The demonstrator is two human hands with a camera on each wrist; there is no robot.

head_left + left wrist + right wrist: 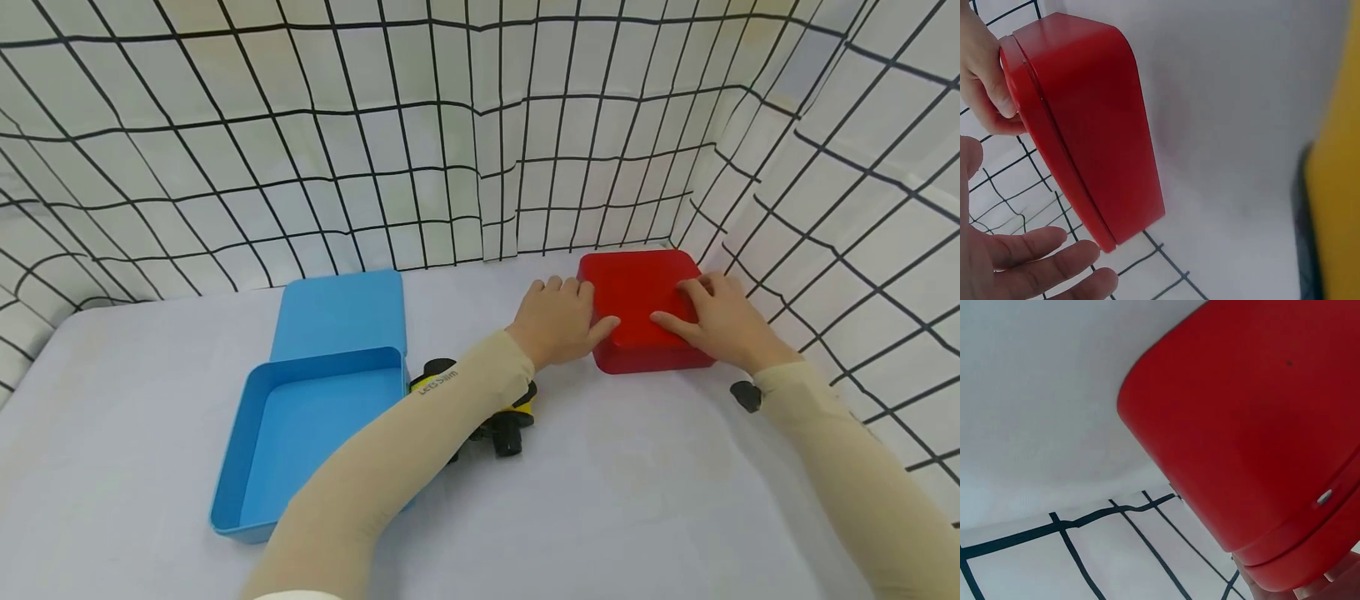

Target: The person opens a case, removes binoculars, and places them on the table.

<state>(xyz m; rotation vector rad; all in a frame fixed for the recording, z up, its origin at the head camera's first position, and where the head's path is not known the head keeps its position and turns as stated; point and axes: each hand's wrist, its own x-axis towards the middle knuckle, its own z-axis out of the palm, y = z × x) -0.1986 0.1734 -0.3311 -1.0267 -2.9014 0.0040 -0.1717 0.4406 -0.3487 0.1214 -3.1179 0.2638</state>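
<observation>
A closed red box [637,292] with rounded corners sits at the back right, a seam running between its lid and body in the left wrist view. My left hand [558,317] is at its left side, thumb stretched over the edge of the top. In the left wrist view, the spread fingers [1047,262] of this hand appear apart from the box. My right hand [723,321] rests on the right part of the lid, with thumb and forefinger on top. Only a few of its fingertips [1335,569] show past the lid in the right wrist view.
At left lies an open blue box [322,417], its lid [341,312] folded back. A yellow and black object with wheel-like parts [507,437] is partly hidden under my left forearm. A small black thing [745,396] sits by my right wrist. Black wire mesh [480,167] encloses the white surface.
</observation>
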